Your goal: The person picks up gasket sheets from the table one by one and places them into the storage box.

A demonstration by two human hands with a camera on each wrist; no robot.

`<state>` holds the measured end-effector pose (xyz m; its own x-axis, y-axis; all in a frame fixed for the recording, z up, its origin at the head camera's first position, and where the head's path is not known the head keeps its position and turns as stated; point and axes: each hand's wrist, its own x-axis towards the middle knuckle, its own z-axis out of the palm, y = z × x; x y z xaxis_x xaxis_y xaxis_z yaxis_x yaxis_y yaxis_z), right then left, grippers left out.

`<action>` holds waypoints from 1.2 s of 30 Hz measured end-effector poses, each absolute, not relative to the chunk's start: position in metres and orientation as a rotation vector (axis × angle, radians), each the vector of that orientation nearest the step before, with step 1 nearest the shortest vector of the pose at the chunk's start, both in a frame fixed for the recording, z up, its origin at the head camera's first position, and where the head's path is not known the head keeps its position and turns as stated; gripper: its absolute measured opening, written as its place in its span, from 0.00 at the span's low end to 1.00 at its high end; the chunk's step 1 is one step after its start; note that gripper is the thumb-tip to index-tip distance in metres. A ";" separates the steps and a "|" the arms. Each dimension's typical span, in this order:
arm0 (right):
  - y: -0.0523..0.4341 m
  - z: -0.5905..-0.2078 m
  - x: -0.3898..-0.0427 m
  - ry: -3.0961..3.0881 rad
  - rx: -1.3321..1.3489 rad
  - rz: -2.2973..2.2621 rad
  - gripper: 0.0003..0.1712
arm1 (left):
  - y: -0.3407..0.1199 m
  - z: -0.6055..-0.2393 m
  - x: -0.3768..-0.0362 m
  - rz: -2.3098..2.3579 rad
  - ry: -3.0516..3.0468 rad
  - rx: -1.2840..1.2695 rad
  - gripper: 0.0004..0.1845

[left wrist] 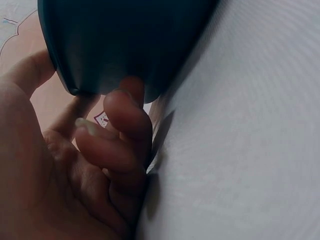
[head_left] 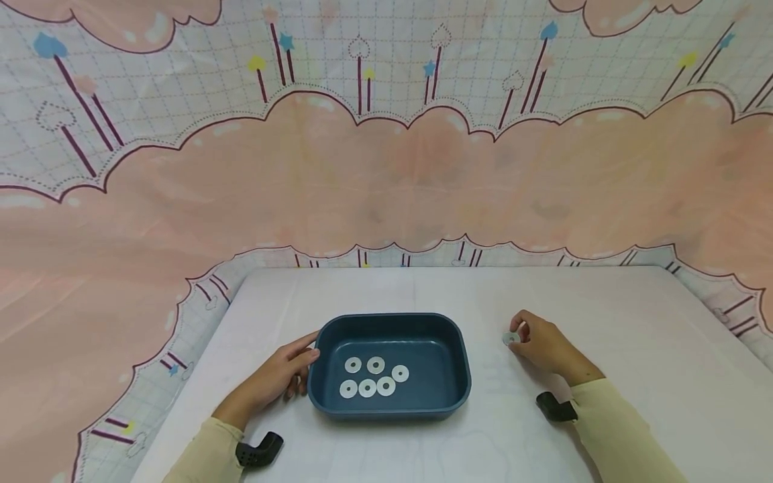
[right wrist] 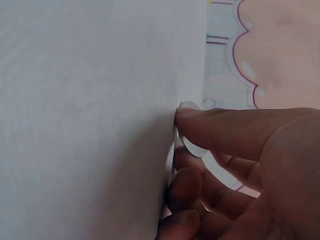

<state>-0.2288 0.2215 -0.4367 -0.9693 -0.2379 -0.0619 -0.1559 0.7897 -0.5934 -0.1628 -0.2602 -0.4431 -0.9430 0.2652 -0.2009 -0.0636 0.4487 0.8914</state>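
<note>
The right hand (head_left: 543, 345) pinches a white washer (head_left: 510, 338) between thumb and fingertips, just above the white surface (head_left: 634, 349) to the right of the dark blue tray (head_left: 459, 362). The left hand (head_left: 274, 376) rests with relaxed fingers touching the tray's left wall. Six washers (head_left: 374, 377) lie inside the tray, near the surface's front edge.
</note>
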 end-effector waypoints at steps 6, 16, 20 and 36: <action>0.219 -0.434 -0.225 2.829 -0.282 -0.912 0.15 | -0.259 -0.443 -0.164 1.490 2.380 0.172 0.31; 0.215 -0.428 -0.223 2.798 -0.272 -0.896 0.14 | -0.258 -0.442 -0.164 1.477 2.389 0.182 0.31; 0.212 -0.424 -0.221 2.805 -0.291 -0.935 0.13 | -0.258 -0.441 -0.164 1.478 2.387 0.170 0.31; 0.183 -0.392 -0.201 2.888 -0.565 -1.155 0.14 | -0.259 -0.441 -0.165 1.502 2.381 0.160 0.31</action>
<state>-0.2006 0.1833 -0.3922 -0.9360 -0.3193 0.1482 -0.3335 0.6692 -0.6640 -0.1648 -0.2588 -0.4414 -0.9424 0.2620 -0.2080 -0.0749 0.4407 0.8945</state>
